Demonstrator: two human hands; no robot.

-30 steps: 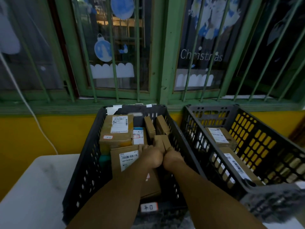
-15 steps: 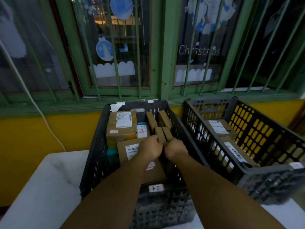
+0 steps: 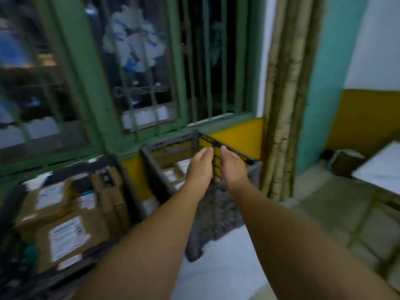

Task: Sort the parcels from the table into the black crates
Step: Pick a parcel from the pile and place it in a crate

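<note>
Both your hands have left the small box in the left crate and now hover, each grip apart and empty, left hand beside right hand, over the right crate at the tabletop's far edge, where parcels already lie sorted.

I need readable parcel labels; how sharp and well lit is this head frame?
Head view: dim, bluish light and heavy motion blur; labels on the parcels in the left crate are unreadable smears, the hands fairly sharp, straight lines bow from wide-angle distortion.
</note>
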